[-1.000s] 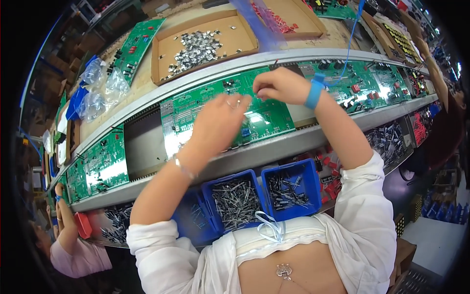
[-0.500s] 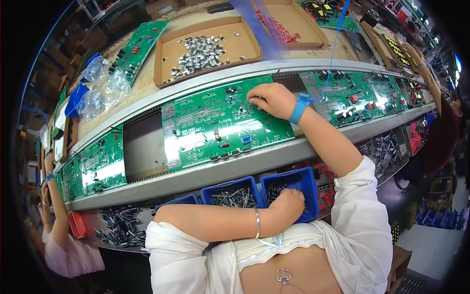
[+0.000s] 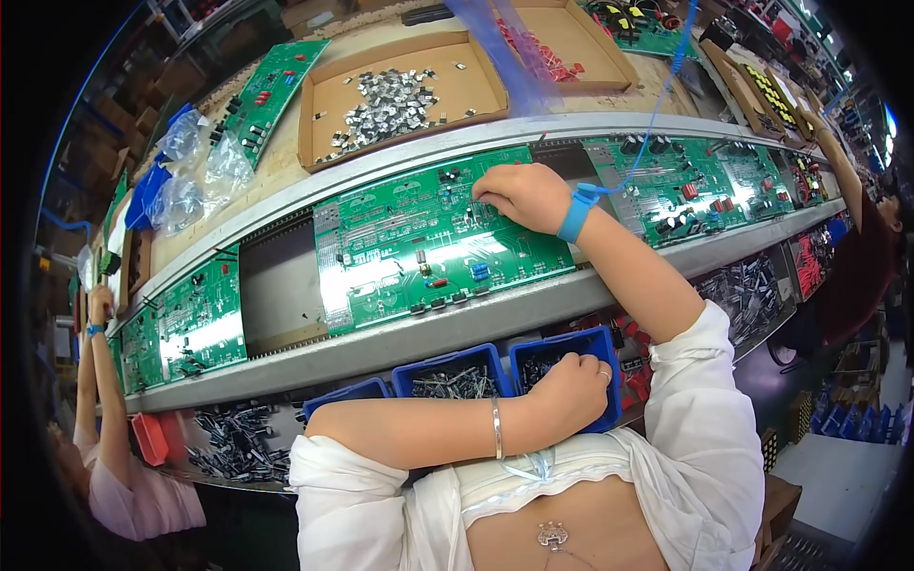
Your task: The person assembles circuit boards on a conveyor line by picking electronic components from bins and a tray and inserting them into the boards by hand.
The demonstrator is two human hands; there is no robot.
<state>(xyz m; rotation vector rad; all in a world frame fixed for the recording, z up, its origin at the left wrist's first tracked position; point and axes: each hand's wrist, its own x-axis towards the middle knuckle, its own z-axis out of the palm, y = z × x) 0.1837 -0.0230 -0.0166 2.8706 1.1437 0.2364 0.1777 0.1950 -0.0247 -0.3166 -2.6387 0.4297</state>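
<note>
My right hand (image 3: 526, 197), with a blue strap at the wrist, is over the upper right part of a large green circuit board (image 3: 381, 276). Its thumb and fingers are pinched together close to small upright components; whatever is between the fingertips is hidden. Bent across my body, my left arm wears a silver bangle. My left hand (image 3: 574, 392) is curled over the rightmost blue bin (image 3: 614, 371), which holds small dark parts. Its fingertips are out of sight, so what they grip cannot be made out. Beside it stands another blue bin (image 3: 447, 362) of leaded components.
Metal rails (image 3: 276, 354) carry more circuit boards (image 3: 700, 186) to both sides. A cardboard tray (image 3: 314, 95) of small metallic parts lies beyond. Clear plastic bags (image 3: 181, 205) are at the left. Co-workers' arms reach in at both sides. A blue coiled cord (image 3: 657, 114) runs from my strap.
My left hand has shifted a little right in the bin, with its knuckles turned up. My right hand has slid slightly left over the board. The left co-worker's hands have moved.
</note>
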